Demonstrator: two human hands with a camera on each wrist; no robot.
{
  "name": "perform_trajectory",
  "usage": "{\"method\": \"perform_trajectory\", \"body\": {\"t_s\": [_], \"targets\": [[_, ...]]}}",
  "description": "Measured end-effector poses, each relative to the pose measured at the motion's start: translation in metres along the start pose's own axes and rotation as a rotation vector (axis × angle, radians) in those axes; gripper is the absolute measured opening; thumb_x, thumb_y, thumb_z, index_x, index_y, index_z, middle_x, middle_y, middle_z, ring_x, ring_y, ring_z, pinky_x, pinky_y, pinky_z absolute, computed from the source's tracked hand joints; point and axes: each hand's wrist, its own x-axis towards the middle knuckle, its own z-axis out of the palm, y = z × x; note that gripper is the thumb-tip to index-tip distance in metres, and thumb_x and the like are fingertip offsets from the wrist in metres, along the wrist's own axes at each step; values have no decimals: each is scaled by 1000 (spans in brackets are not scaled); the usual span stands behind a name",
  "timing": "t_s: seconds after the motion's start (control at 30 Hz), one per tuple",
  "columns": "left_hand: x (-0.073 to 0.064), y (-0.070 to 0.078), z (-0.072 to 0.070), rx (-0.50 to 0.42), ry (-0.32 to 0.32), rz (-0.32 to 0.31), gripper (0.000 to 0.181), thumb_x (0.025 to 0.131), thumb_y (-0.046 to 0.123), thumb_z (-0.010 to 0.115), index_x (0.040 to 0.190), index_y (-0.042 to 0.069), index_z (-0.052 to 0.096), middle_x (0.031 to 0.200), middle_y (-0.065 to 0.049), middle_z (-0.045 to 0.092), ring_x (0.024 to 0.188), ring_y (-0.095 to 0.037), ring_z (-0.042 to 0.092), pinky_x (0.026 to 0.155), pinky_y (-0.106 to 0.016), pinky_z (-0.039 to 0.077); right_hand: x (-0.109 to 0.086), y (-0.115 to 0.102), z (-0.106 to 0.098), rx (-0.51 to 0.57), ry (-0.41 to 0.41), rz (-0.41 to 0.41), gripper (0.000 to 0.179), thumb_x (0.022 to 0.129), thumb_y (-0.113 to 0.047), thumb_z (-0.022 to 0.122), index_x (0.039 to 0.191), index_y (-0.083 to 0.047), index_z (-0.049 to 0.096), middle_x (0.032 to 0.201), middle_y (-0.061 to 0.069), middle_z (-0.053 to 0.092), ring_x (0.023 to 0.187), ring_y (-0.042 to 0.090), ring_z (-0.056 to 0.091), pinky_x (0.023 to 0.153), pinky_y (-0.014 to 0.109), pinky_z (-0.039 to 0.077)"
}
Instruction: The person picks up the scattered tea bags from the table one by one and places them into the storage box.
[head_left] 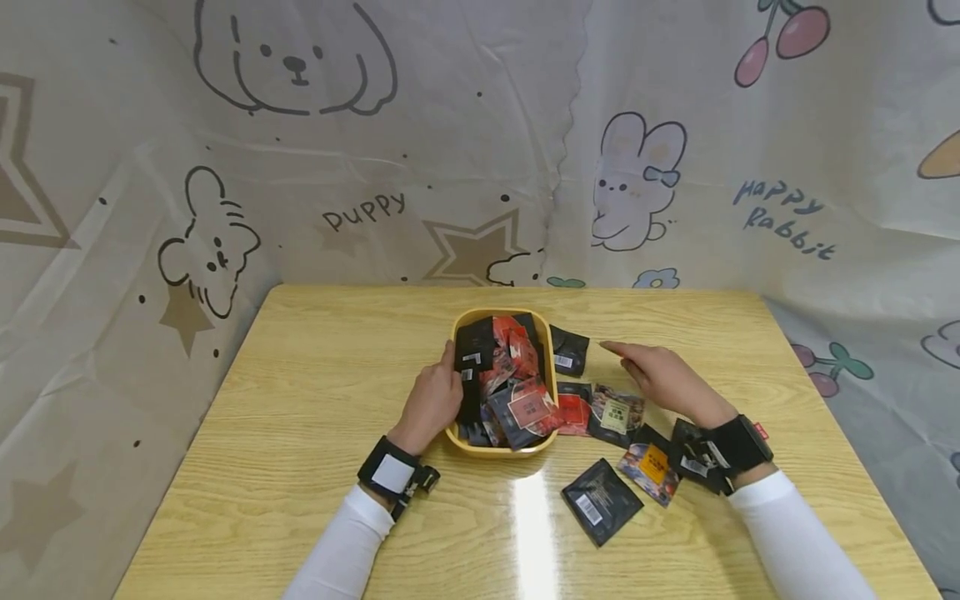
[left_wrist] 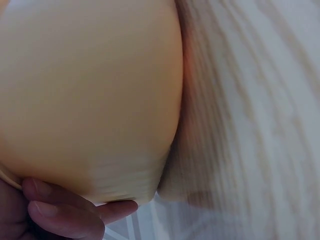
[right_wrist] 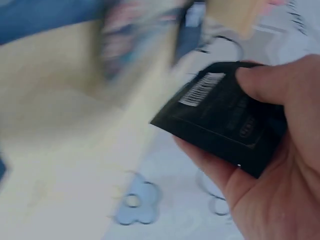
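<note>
A yellow plastic container, filled with black and red sachets, stands near the table's middle. My left hand holds it by its left side; in the left wrist view, curled fingers lie against its smooth outer wall. My right hand is over the table to the right of the container. It pinches a black sachet between thumb and fingers, barcode side showing in the right wrist view. From the head view this sachet is hardly visible.
Right of the container lie several loose sachets: a black one at the back, a red one, a patterned one, an orange-labelled one and a black one in front. A printed cloth hangs behind the wooden table.
</note>
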Motion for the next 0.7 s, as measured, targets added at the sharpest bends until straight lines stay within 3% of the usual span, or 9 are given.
{"method": "perform_trajectory", "body": {"t_s": [0.07, 0.13, 0.23, 0.33, 0.7], "targets": [[0, 0, -1, 2, 1, -6, 54, 98, 9, 46, 148, -6, 32, 92, -23, 66, 62, -18, 55, 52, -32, 44, 8, -10, -11, 22, 59, -19, 44, 101, -6, 49, 145, -9, 46, 121, 15, 64, 65, 13, 48, 70, 37, 40], [0, -1, -2, -2, 0, -10, 55, 98, 8, 46, 148, -6, 32, 89, -22, 65, 60, -18, 55, 51, -31, 42, 17, -22, -21, 38, 124, -58, 45, 101, -6, 49, 146, -9, 45, 126, 15, 62, 67, 15, 51, 71, 37, 41], [-1, -2, -1, -5, -1, -12, 54, 98, 8, 46, 148, -7, 32, 90, -23, 65, 60, -18, 55, 51, -31, 42, 34, -41, -30, 69, 204, -132, 47, 99, -3, 51, 145, -9, 45, 134, 15, 57, 93, 24, 64, 83, 41, 49], [-2, -2, -1, -5, 1, -8, 54, 97, 9, 46, 148, -6, 32, 93, -24, 66, 62, -19, 56, 52, -32, 44, 51, -60, -33, 94, 251, -209, 48, 98, 0, 53, 144, -7, 46, 139, 15, 53, 118, 32, 56, 93, 47, 47], [-2, -1, -2, -10, 15, 0, 55, 97, 9, 46, 148, -6, 33, 91, -23, 66, 60, -18, 55, 51, -32, 43, 98, -100, -7, 150, 226, -348, 48, 98, -2, 52, 145, -6, 45, 144, 13, 48, 131, 28, 46, 104, 44, 38]]}}
